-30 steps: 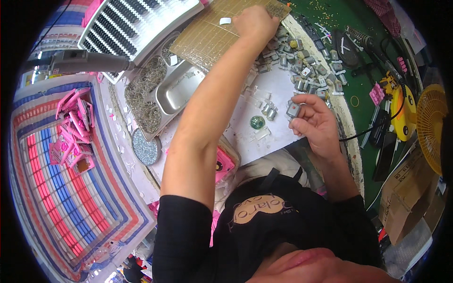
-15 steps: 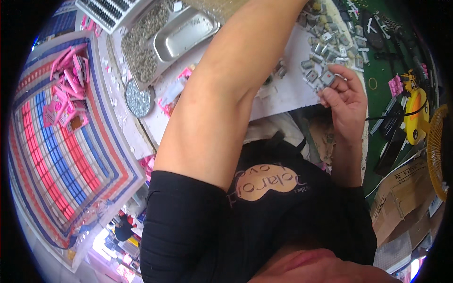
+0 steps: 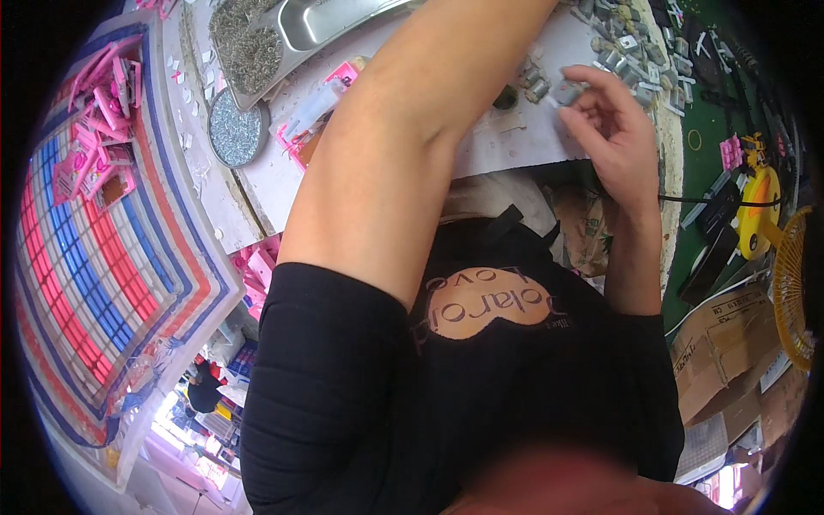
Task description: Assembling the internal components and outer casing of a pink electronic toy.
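My right hand (image 3: pixel 608 129) is over the white table, with index finger and thumb closed round a small grey motor (image 3: pixel 564 92) that has a whitish end piece. Just beyond it lies a heap of similar metal motors (image 3: pixel 631 56). A few more motors (image 3: pixel 536 84) rest left of my fingertips, beside a small dark round thing (image 3: pixel 506 97). My left arm (image 3: pixel 403 146) stretches far across the table, and its hand is beyond the top edge. Partly behind that arm, a pink plastic housing (image 3: pixel 296 154) lies with a translucent piece.
On the left stand a round dish (image 3: pixel 212 129) of tiny silvery parts and a metal tray (image 3: pixel 296 30) holding small metal pieces. Pink plastic parts (image 3: pixel 107 129) lie on a striped surface (image 3: pixel 163 215) further left. A yellow fan (image 3: pixel 794 292) and cardboard box (image 3: pixel 725 339) are at right.
My right hand has moved left, away from the motor heap, with the motor still in its fingers. The whole view has shifted, so the table sits higher. My left arm remains stretched out.
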